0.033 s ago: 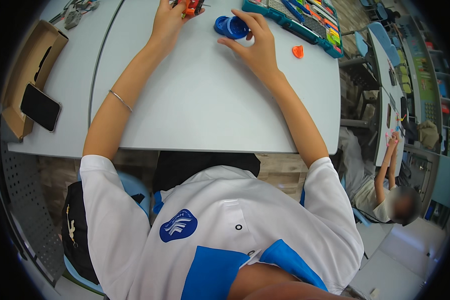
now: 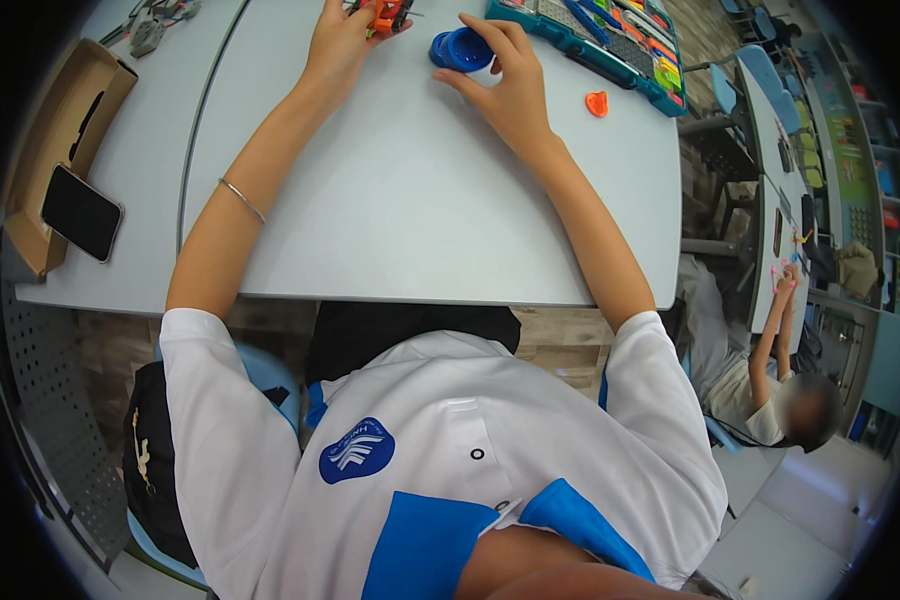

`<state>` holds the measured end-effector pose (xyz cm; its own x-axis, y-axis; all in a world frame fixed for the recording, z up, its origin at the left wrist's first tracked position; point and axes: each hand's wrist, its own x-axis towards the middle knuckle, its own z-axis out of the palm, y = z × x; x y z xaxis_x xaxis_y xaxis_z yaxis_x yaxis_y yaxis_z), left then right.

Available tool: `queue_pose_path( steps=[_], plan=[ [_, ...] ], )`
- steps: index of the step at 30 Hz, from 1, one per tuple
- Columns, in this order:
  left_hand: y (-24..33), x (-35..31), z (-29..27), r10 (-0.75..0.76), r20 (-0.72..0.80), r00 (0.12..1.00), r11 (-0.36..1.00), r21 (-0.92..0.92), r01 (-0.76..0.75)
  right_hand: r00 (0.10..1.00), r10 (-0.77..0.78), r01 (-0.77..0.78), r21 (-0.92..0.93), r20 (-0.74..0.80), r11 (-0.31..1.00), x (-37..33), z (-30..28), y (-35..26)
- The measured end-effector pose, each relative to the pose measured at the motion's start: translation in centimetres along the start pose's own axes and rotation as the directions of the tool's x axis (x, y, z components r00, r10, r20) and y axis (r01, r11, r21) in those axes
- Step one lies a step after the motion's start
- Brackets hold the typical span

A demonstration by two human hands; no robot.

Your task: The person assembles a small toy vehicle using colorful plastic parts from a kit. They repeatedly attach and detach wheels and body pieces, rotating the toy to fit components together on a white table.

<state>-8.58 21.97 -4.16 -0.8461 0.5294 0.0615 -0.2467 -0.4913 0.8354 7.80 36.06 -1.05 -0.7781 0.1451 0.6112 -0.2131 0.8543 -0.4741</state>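
Observation:
My left hand (image 2: 342,45) is at the upper edge of the view, its fingers closed around a small orange plastic assembly (image 2: 386,14) with dark parts and a thin rod sticking out. The view's top edge partly cuts it off. To the right, my right hand (image 2: 510,85) holds a blue round hollow plastic piece (image 2: 467,48) between thumb and fingers, its cup-like opening facing up. A second blue rounded part shows on its left side. The blue piece is low over or on the white table (image 2: 390,200); I cannot tell which.
A teal case (image 2: 570,40) of colourful building parts stands at the upper right, with a small orange piece (image 2: 596,104) near it. On the left lie a cardboard box (image 2: 110,90), a phone (image 2: 80,212) and grey parts (image 2: 148,35). Another person (image 2: 760,390) sits at a table far right.
My right hand and the blue piece have shifted very slightly, with the piece's opening turned a little. The orange assembly in my left hand has tilted slightly.

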Motion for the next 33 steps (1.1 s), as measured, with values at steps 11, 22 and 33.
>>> queue_pose_path(
  steps=[11, 22, 33],
  plan=[
    [-0.4, 0.4, -0.3, -0.04, 0.043, 0.998, 0.997, 0.068, 0.037, 0.997, 0.066, -0.069, 0.095, 0.035, 0.993, 1.0, 2.0, 2.1],
    [0.3, -0.4, 1.0, 0.046, 0.072, 0.996, 0.994, 0.091, -0.052, 1.0, 0.021, -0.021, 0.007, 0.023, 1.0, 2.7, 3.6, 3.1],
    [2.5, -4.8, 4.6, 0.026, 0.359, 0.933, 0.947, 0.29, -0.138, 0.958, 0.269, -0.18, 0.53, -0.096, 0.829, -1.7, -0.9, 0.3]
  ],
)
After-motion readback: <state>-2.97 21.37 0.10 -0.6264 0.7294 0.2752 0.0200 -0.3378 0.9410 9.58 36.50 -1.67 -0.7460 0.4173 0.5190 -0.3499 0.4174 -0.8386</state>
